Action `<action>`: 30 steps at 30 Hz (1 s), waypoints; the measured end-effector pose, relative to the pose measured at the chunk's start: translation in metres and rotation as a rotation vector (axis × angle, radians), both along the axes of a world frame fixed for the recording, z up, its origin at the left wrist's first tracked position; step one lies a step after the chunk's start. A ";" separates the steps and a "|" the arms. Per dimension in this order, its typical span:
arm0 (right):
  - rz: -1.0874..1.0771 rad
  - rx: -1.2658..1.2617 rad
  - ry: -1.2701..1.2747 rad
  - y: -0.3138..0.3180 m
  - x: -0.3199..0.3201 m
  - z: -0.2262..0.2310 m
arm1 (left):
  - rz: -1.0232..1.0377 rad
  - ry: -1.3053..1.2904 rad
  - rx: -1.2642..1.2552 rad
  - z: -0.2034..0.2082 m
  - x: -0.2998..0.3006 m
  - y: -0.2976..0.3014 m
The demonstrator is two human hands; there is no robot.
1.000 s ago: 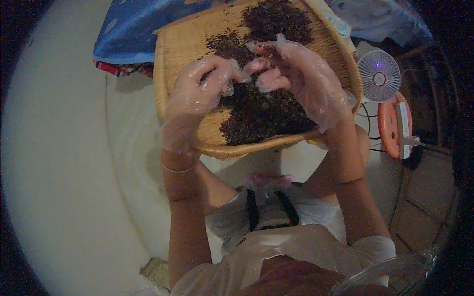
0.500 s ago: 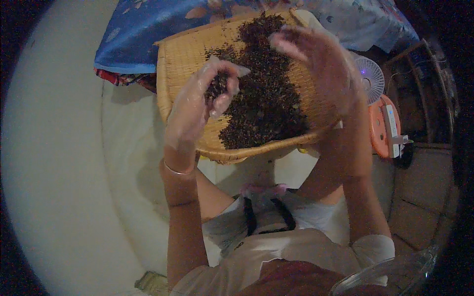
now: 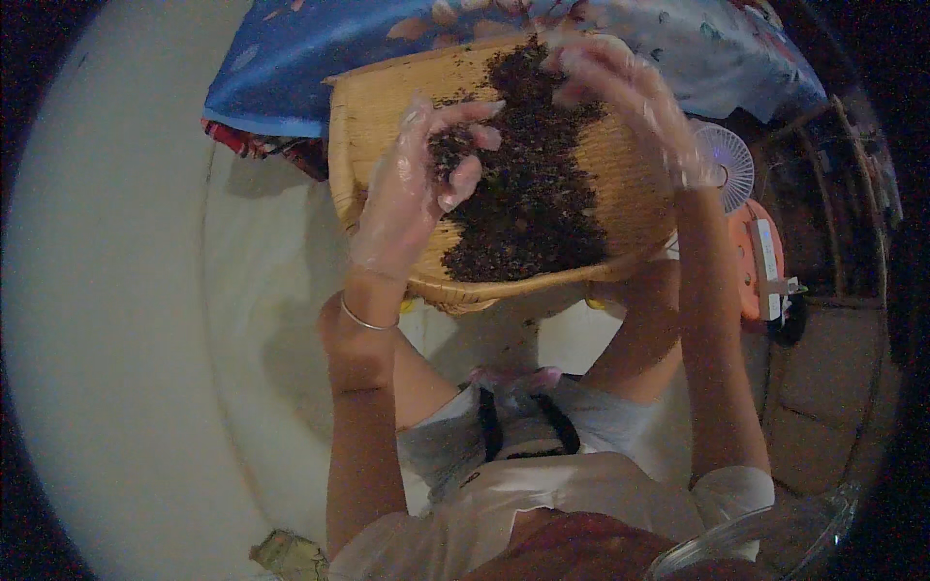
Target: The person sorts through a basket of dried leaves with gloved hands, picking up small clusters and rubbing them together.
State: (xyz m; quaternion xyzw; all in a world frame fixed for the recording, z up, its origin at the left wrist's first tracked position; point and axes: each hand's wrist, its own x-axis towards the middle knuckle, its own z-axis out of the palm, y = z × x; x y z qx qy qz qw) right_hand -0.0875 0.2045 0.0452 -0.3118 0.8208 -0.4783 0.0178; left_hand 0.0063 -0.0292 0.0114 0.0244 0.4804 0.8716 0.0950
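A shallow woven bamboo tray point(image 3: 387, 102) lies over my knees, with a heap of small dark dried bits point(image 3: 528, 184) down its middle and right. My left hand point(image 3: 412, 184), in a clear thin glove and with a bangle at the wrist, is cupped above the tray's left part. Dark bits lie in its palm, and its fingers curl loosely around them. Over the heap's far end hovers my right hand point(image 3: 625, 92), gloved the same way. Its fingers point left and are smeared by motion, so whether they pinch anything is hidden.
Beyond the tray hangs a blue patterned cloth point(image 3: 291, 68). To the right stand a small round fan point(image 3: 727, 165), an orange plastic stool point(image 3: 748, 254) and a white power strip point(image 3: 768, 271) on it. A crumpled greenish object point(image 3: 291, 554) lies on the floor at the lower left.
The tray has shifted slightly right in view. My left hand's fingers have loosened and extended a little around the dark bits. My right hand has turned slightly and stays over the far end.
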 end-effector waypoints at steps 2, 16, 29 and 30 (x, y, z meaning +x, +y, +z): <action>0.036 -0.162 -0.292 -0.035 0.046 0.003 | 0.080 -0.085 -0.145 0.008 0.009 0.001; 0.229 -0.353 -0.251 -0.053 0.044 -0.041 | 0.044 -0.074 -0.639 0.009 0.018 0.013; 0.121 -0.623 -0.605 -0.054 0.049 -0.032 | 0.196 0.463 -0.922 -0.010 -0.001 0.003; 0.119 -0.622 -0.605 -0.054 0.048 -0.034 | 0.195 0.463 -0.920 -0.010 -0.001 0.004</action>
